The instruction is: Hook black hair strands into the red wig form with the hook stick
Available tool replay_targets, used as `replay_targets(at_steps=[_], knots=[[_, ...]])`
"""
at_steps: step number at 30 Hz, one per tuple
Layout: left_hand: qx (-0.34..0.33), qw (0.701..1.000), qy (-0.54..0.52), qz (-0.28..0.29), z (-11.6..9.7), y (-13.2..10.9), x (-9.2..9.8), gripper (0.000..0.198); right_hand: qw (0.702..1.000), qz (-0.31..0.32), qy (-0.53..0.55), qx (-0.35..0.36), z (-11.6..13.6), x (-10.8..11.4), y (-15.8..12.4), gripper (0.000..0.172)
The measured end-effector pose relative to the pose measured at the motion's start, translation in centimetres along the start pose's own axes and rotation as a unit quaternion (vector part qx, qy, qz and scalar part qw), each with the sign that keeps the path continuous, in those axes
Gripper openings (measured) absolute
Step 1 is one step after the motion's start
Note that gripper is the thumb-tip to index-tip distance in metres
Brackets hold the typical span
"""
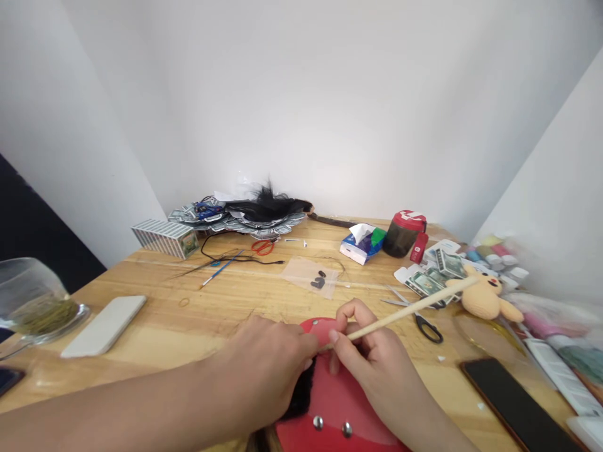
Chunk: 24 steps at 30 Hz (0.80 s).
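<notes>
My right hand (377,358) grips a thin pale wooden stick (414,307), which slants up to the right. The stick's lower end meets the fingers of my left hand (271,358). Those left fingers are curled closed over the edge of a red, glossy piece (339,395) with round silver studs. A black furry patch (299,397) shows under the left hand, against the red piece. What the left fingers pinch is hidden behind the hand.
Scissors (428,328) and a dark phone (518,402) lie to the right, near a plush toy (485,301). A white flat case (104,326) and a glass cup (40,301) stand left. Farther back are a paintbrush (221,270), tissues (362,243) and a red-lidded jar (401,235).
</notes>
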<state>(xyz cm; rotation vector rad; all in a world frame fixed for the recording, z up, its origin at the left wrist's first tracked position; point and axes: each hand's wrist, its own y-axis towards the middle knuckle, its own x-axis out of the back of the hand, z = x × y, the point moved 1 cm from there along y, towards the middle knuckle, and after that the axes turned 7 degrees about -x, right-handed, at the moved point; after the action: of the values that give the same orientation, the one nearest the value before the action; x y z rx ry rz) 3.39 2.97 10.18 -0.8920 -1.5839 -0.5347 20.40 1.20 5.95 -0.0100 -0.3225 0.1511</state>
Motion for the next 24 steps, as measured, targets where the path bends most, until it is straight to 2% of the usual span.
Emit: replay_targets(at_steps=[5, 11, 15, 17, 19, 21, 24], knots=[[-0.039, 0.996, 0.076, 0.012, -0.1, -0.9, -0.7, 0.027, 1.0, -0.009, -0.001, -0.001, 0.1, -0.1, -0.1, 0.013], [-0.092, 0.993, 0.073, -0.029, 0.3, -2.8, -1.8, 0.029, 1.0, -0.012, 0.0, -0.012, 0.0, -0.1, -0.2, 0.013], [-0.121, 0.987, 0.071, -0.073, 0.5, -4.0, -1.9, 0.03, 1.0, -0.013, 0.013, -0.025, 0.2, -0.2, -0.2, 0.014], [-0.134, 0.987, 0.004, -0.087, 0.7, -4.1, -1.8, 0.027, 0.999, -0.015, 0.016, -0.026, 0.2, -0.3, -0.1, 0.014], [-0.132, 0.98, -0.109, -0.097, 1.0, -4.0, -2.1, 0.027, 0.999, -0.018, 0.015, -0.026, 0.2, -0.3, -0.1, 0.014], [-0.107, 0.958, -0.232, -0.128, 1.5, -3.8, -2.8, 0.027, 0.999, -0.017, 0.013, -0.027, 0.0, -0.2, 0.0, 0.014], [-0.04, 0.905, -0.377, -0.191, 2.4, -3.6, -4.6, 0.023, 0.999, -0.002, 0.017, -0.033, -0.3, 0.2, 0.0, 0.013]])
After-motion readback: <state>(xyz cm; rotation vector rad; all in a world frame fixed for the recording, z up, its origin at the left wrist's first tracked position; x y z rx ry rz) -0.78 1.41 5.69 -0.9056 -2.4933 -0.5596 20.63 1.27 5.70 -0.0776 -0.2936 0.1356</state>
